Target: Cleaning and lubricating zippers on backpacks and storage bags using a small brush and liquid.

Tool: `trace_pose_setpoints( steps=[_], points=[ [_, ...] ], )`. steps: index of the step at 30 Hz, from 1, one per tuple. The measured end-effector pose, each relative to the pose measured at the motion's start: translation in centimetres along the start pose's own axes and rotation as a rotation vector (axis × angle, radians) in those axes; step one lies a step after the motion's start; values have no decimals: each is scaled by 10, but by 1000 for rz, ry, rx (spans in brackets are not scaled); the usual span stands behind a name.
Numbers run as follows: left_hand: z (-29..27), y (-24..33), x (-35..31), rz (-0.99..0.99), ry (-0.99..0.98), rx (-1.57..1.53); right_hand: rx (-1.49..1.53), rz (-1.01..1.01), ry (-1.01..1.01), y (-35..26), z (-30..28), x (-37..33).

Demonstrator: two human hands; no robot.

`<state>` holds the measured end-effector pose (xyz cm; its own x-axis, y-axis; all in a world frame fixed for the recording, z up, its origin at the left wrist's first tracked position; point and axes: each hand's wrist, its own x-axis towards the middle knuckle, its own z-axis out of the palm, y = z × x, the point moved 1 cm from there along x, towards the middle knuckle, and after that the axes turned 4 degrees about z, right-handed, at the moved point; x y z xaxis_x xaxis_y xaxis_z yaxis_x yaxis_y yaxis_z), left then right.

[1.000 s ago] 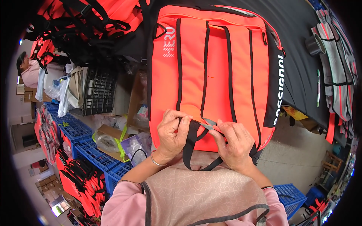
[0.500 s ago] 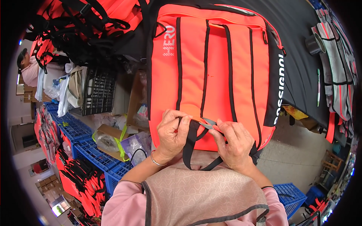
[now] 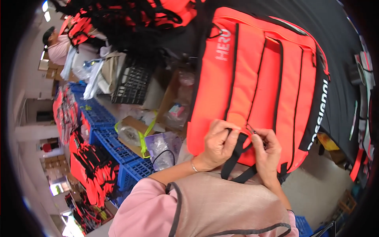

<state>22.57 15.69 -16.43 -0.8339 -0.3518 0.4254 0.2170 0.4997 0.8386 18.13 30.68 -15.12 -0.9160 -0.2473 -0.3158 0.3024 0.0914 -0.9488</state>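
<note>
My left hand (image 3: 219, 145) pinches the black strap (image 3: 231, 164) near the lower edge of the red-orange backpack (image 3: 268, 79), which lies with its shoulder straps facing up on the dark-covered surface (image 3: 340, 100) in front of me. Just beside it, my right hand (image 3: 267, 153) is narrowed, thumb and fingers closed around a small dark tool (image 3: 250, 128) too blurred to make out. Blue crates (image 3: 112, 143) stand off to my left.
</note>
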Motion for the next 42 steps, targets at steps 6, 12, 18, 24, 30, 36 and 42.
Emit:
trace_pose_setpoints(
  steps=[6, 12, 18, 24, 30, 36, 42],
  points=[
    [-3, -11, 0, -205, 46, -144, 56, -25, 9, -13, -11, 4],
    [-10, -11, 2, -207, 19, -83, -557, -409, 95, -23, -8, -1],
    [-10, -10, 5, -141, -31, -32, -772, -533, 117, -26, -12, -5],
    [-8, -9, 3, -109, -37, -10, -797, -580, 124, -26, -14, -3],
    [-8, -8, 5, -72, -42, 3, -818, -579, 121, -26, -12, -1],
    [-9, -12, 5, -61, -68, -6, -830, -553, 111, -29, -13, 0],
    [-12, -14, 3, -15, -102, 0, -648, -315, -39, -25, -17, 6]
  ],
)
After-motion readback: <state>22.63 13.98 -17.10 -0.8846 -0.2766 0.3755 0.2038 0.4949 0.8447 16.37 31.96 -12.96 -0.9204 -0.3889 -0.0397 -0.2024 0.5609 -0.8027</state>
